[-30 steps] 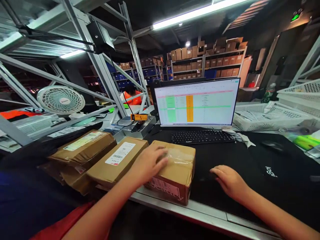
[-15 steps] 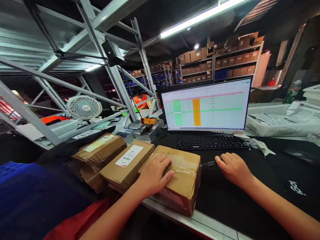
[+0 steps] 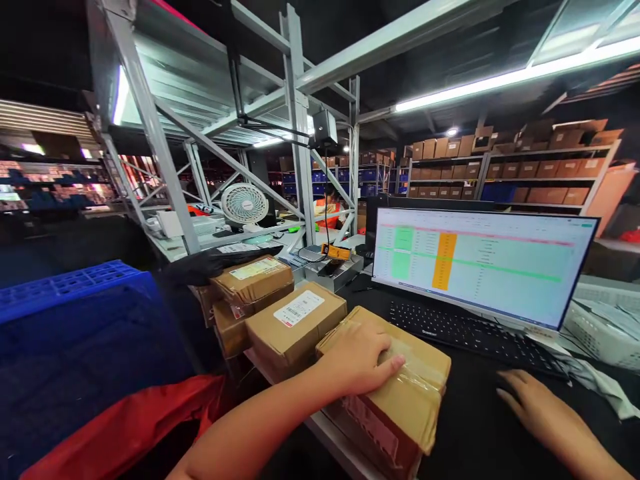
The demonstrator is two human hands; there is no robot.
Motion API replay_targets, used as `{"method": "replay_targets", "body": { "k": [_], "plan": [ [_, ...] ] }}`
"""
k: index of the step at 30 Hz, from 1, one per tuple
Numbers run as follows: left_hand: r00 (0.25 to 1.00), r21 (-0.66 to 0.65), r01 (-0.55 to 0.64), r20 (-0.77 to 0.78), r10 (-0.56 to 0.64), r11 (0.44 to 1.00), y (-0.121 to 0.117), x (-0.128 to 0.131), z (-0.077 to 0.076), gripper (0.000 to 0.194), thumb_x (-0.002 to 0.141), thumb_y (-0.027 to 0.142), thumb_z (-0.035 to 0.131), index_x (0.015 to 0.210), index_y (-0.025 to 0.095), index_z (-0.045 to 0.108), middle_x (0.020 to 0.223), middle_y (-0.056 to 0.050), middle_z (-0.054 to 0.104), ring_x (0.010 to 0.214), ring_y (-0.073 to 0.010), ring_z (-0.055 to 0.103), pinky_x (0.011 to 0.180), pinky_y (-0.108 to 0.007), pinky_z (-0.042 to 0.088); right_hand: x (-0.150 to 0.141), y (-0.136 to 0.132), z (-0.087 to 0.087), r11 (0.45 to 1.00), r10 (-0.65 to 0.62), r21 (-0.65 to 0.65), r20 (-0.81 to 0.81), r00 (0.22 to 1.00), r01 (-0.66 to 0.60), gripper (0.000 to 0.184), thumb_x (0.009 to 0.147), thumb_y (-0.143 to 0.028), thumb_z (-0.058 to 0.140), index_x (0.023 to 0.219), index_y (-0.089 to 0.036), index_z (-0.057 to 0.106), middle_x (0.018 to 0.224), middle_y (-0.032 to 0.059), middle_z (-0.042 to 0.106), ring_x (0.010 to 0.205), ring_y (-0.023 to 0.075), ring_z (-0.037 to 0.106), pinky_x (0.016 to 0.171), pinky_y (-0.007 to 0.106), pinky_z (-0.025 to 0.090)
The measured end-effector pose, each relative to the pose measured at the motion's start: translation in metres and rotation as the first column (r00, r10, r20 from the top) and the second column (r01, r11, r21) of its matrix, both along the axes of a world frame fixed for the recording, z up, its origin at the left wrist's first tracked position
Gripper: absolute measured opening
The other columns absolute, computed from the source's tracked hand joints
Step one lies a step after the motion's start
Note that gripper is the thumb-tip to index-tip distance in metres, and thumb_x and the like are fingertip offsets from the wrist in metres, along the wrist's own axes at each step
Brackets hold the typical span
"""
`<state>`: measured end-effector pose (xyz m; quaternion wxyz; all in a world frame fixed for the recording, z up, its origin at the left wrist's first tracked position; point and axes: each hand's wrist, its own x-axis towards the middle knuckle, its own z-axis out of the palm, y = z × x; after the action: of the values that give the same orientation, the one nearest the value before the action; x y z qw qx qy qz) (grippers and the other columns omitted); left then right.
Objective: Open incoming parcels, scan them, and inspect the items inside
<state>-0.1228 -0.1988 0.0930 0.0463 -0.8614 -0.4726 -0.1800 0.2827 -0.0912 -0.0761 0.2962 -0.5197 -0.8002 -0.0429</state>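
My left hand [image 3: 364,357] lies palm down on a taped cardboard box [image 3: 423,363], fingers on its top and thumb held apart. Clear tape crosses the lid, and a label shows on the box's near side. To the right, my right hand [image 3: 533,400] is low over the black desk mat [image 3: 475,413], thumb and forefinger apart, with nothing visible between them. Left of the taped box is a second cardboard box [image 3: 320,310] bearing a white barcode label [image 3: 299,308]. Further left, another cardboard box [image 3: 255,283] sits on top of a lower one.
Behind the boxes stand a monitor [image 3: 480,267] and a black keyboard [image 3: 465,337]. A white basket [image 3: 595,333] is at the right. Blue crate [image 3: 100,283] and red fabric [image 3: 130,427] occupy the left. A fan [image 3: 245,204] stands beside metal rack posts [image 3: 300,153].
The view has turned left. My right hand has drawn nearer and opened; the dark, slim tool it held is no longer visible. My left hand stays on the taped box.
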Motion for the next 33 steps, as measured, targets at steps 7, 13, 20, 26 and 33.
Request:
{"method": "replay_targets", "body": {
  "k": [7,13,20,26,33],
  "plan": [
    [0.998,0.017,-0.005,0.069,0.004,1.000,-0.002,-0.003,-0.006,0.038,0.099,0.050,0.050,0.080,0.019,0.064,0.087,-0.004,0.066,0.086,-0.0202,0.060,0.072,-0.032,0.042,-0.146,-0.055,0.139,0.802,0.419,-0.308,-0.320,0.850,-0.511,0.059,0.103,-0.059,0.034,0.152,-0.029,0.041,0.157,-0.0008,0.037,0.146,0.0230,0.034,0.126,0.050,0.022],
    [0.991,0.128,0.034,0.126,-0.050,0.991,-0.006,-0.008,-0.012,0.034,0.099,0.046,0.048,0.080,0.020,0.059,0.087,-0.004,0.064,0.087,-0.0204,0.058,0.074,-0.033,0.042,-0.180,-0.050,0.134,0.710,0.531,-0.398,-0.240,0.813,-0.581,0.056,0.104,-0.060,0.029,0.151,-0.032,0.042,0.158,-0.0038,0.033,0.147,0.0219,0.032,0.127,0.050,0.018],
    [0.977,0.508,-0.005,0.186,-0.104,0.861,-0.009,-0.017,-0.031,0.043,0.094,0.047,0.034,0.064,0.023,0.053,0.065,-0.005,0.054,0.067,-0.0210,0.050,0.066,-0.039,0.036,-0.173,-0.051,0.130,0.762,0.478,-0.369,-0.234,0.846,-0.533,0.061,0.103,-0.062,0.027,0.151,-0.028,0.043,0.159,0.0003,0.034,0.146,0.0250,0.033,0.126,0.053,0.020],
    [0.951,0.783,-0.128,0.272,-0.149,0.609,-0.020,-0.028,-0.073,0.059,0.099,0.045,0.014,0.070,0.025,0.061,0.068,-0.008,0.061,0.069,-0.0242,0.055,0.071,-0.043,0.038,-0.170,-0.053,0.138,0.840,0.437,-0.346,-0.027,0.899,-0.419,0.087,0.093,-0.075,0.044,0.156,-0.016,0.035,0.160,0.0139,0.030,0.145,0.0337,0.032,0.121,0.056,0.029],
    [0.927,0.728,-0.128,0.330,-0.180,0.674,-0.063,-0.050,-0.149,0.045,0.101,0.041,0.025,0.118,0.027,0.064,0.095,-0.009,0.073,0.098,-0.0265,0.066,0.084,-0.045,0.048,-0.199,-0.078,0.148,0.948,0.194,-0.297,0.247,0.949,-0.117,0.066,0.098,-0.053,0.048,0.144,-0.006,0.051,0.133,0.0231,0.056,0.116,0.0352,0.059,0.100,0.048,0.051]
  ]
}}
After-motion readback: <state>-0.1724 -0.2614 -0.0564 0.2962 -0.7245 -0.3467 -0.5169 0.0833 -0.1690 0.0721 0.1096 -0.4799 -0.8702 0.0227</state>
